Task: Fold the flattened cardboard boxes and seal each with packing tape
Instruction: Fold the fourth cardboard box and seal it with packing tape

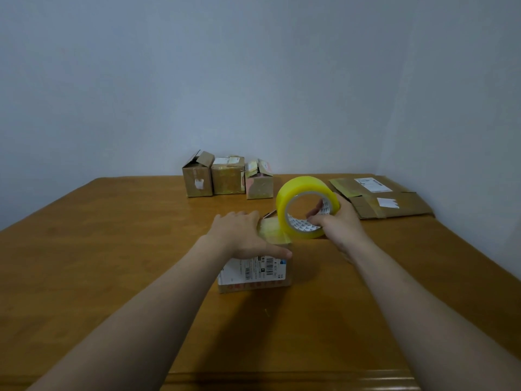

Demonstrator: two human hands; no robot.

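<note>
left hand (242, 235) flat atop box (255, 273), right hand (338, 221) gripping tape roll (306, 207)

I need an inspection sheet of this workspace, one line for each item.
Surface: wooden table, bare in front.
Job's things: small box under tape roll; three folded boxes at the back; flat cardboard at back right.
Clutter: nothing seen.
Grippers: left hand presses flat on the box top; right hand holds the roll, fingers through its core.
Cables: nothing seen.
Surroundings: plain grey wall.
</note>
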